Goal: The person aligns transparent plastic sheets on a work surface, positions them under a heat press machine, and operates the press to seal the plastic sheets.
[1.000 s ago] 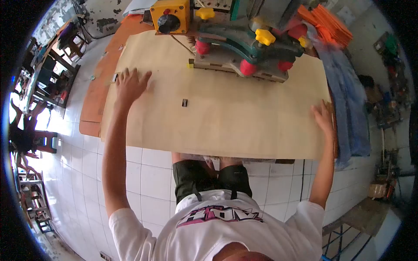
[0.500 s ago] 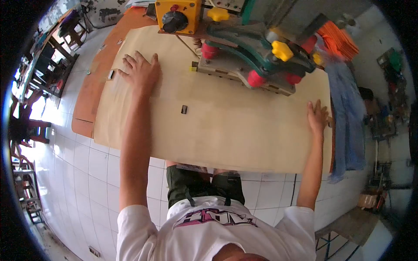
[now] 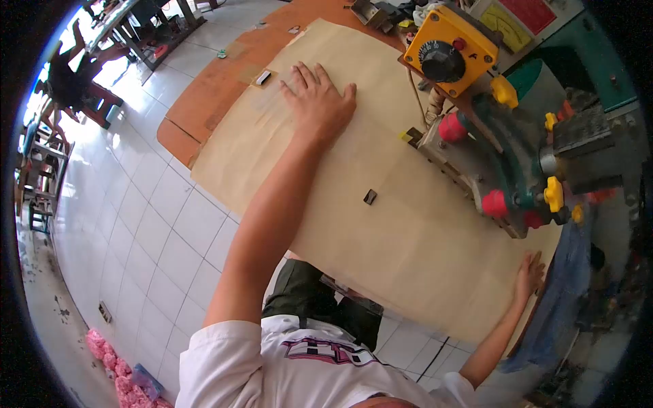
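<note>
A large pale tan sheet point(image 3: 340, 211) lies flat over the worktable. Spread fingers and a palm-down pose show my left hand point(image 3: 316, 102) resting on its far left part. At the sheet's right edge, my right hand point(image 3: 529, 274) lies with its fingers stretched out and nothing visible in them. Between the two hands sits a small dark rectangular piece point(image 3: 369, 196); neither hand touches it. Just beyond my left fingertips, a small pale-topped dark block point(image 3: 263, 78) rests by the sheet's left edge.
A machine with green arms, red knobs point(image 3: 494, 202) and yellow knobs point(image 3: 554, 194) overhangs the sheet's right side. Its orange-yellow control box point(image 3: 449, 53) has a black dial. Blue cloth point(image 3: 554, 306) hangs at the right. An orange-brown tabletop point(image 3: 197, 102) shows past the sheet's left edge.
My view has turned to the left, so the table and machine appear tilted and further right. Both hands stay at about the same places on the sheet.
</note>
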### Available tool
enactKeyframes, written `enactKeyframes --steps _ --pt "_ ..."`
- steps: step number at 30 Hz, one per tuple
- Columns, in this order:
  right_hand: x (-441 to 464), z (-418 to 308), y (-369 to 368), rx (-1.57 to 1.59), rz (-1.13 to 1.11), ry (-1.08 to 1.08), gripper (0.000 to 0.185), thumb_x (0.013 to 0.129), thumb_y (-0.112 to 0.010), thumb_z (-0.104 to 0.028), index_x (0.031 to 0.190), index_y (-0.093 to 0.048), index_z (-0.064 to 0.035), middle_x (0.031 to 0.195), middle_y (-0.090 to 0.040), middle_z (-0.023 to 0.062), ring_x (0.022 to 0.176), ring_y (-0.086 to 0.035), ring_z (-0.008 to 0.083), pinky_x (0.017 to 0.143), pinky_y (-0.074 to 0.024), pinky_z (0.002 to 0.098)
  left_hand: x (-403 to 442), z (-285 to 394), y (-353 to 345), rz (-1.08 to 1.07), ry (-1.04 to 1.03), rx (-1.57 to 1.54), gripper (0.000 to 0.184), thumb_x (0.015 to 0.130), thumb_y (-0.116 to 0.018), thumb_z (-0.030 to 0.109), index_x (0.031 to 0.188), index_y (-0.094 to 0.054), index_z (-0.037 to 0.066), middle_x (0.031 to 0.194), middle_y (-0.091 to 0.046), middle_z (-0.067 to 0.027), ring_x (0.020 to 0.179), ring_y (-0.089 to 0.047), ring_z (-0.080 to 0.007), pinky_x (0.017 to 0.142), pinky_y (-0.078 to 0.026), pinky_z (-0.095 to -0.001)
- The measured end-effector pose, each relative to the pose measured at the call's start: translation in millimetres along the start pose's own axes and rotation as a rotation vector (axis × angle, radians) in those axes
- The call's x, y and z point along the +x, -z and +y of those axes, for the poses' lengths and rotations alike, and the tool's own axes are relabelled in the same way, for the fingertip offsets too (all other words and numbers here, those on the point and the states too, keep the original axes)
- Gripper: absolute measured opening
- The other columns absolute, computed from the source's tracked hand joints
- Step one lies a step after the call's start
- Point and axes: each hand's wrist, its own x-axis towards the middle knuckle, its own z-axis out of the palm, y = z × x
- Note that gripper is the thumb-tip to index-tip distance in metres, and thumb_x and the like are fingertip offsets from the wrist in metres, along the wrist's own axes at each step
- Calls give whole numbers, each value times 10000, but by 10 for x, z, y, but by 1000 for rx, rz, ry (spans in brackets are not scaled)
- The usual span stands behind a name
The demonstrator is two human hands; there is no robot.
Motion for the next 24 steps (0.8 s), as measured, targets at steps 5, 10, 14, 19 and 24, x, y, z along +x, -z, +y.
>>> enactKeyframes --steps 5,10,14,19,24 --pt "38 28 -36 -42 20 26 896 890 -199 -793 1559 -199 -196 1584 -133 265 1453 -119 479 1152 -57 608 13 7 53 5 42 -6 869 913 -433 586 1498 -256 -31 1574 -154 -282 1488 -96 -379 1174 -65 -562" --pt "157 114 -76 -29 8 42 819 939 -270 -707 1553 -212 -169 1581 -153 268 1469 -108 441 1153 -43 587 36 -60 50 24 17 -64 868 901 -453 578 1488 -287 -39 1558 -210 -287 1479 -131 -392 1179 -81 -531" --pt "9 52 -33 65 29 34 828 934 -287 -710 1556 -206 -171 1580 -149 270 1472 -94 437 1156 -42 581 13 -43 64 19 30 -40 862 904 -440 596 1502 -283 -5 1570 -201 -264 1483 -133 -374 1176 -77 -541" --pt "-163 -153 122 119 19 46 808 937 -343 -684 1549 -239 -166 1586 -156 251 1480 -88 410 1172 -47 548 9 -37 115 16 38 58 868 907 -407 633 1511 -281 22 1574 -215 -242 1487 -141 -347 1162 -60 -583" --pt "-132 -312 113 122 61 81 794 944 -378 -649 1536 -272 -130 1586 -245 164 1473 -141 398 1183 -77 526 76 3 159 -62 45 119 896 900 -394 667 1482 -320 -10 1539 -229 -314 1460 -158 -437 1145 -80 -627"
